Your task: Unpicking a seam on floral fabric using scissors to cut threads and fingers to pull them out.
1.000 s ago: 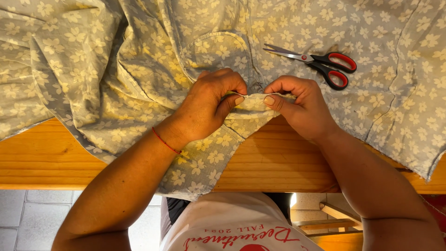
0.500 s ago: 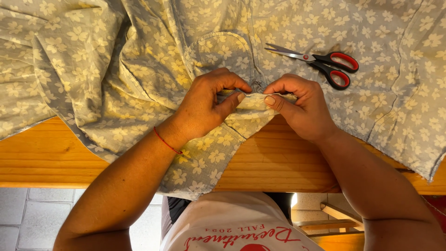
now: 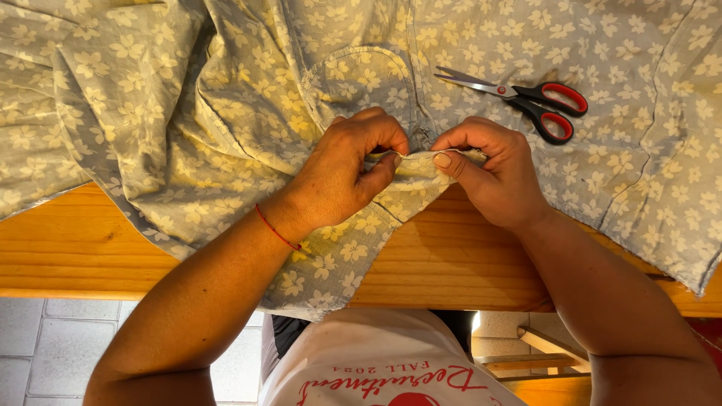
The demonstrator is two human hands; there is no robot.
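A grey-blue garment with a pale yellow flower print [image 3: 226, 113] is spread over a wooden table [image 3: 83, 248]. My left hand [image 3: 346, 169] pinches a folded edge of this fabric between thumb and fingers. My right hand [image 3: 489, 173] pinches the same edge just to the right, thumb on top. The two hands nearly touch at the fold. A thin red cord circles my left wrist. A rounded pocket [image 3: 361, 79] sewn on the garment lies just above my left hand.
Scissors with red-and-black handles [image 3: 538, 101] lie shut on the fabric, up and right of my right hand. The fabric hangs over the table's front edge. Below are grey floor tiles [image 3: 45, 338] and wooden rungs [image 3: 526, 353].
Both hands stay pinched on the fabric edge. They have barely shifted along the fold.
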